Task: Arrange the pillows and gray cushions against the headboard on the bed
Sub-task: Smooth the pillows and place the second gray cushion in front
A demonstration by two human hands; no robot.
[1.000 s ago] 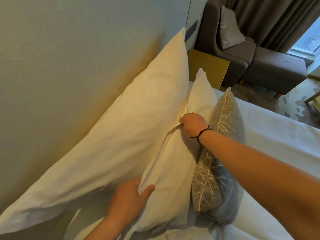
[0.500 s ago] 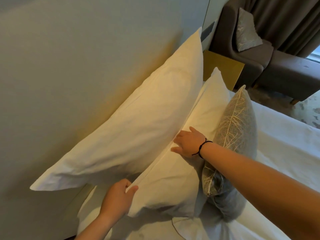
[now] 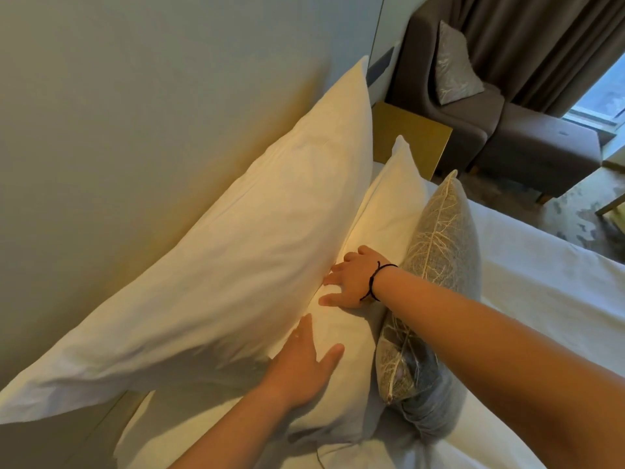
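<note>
1. Head view, the task's things: a large white pillow (image 3: 216, 265) leans against the headboard (image 3: 118, 130) at the left; a smaller white pillow (image 3: 382, 225) stands just in front of it, touching it, and a gray cushion with a pale leaf-vein pattern (image 3: 439, 252) stands on edge against the smaller pillow's right side, all on the white bed sheet (image 3: 541, 292)
2. How they will handle, as a judgement: both pillows look soft, light and easily dented, so flat palms pushing on the broad face should shift them better than a pinch at a corner; the cushion looks firmer and should hold its shape if taken by its top edge
3. Left hand (image 3: 304, 363): reaching in from the near edge, fingers straight and spread, palm laid flat on the near part of the smaller pillow, thumb out to the right; it grasps nothing
4. Right hand (image 3: 355, 282): the arm crosses from the near right over the cushion, a black cord bracelet (image 3: 375, 282) at the wrist; the fingers are extended and press into the seam where the two pillows meet, holding nothing
5. Far right, apart from the bed: a gold bedside table (image 3: 412, 140), a brown armchair (image 3: 480, 106) with another gray cushion (image 3: 453, 66) on it, and curtains (image 3: 541, 38)
</note>
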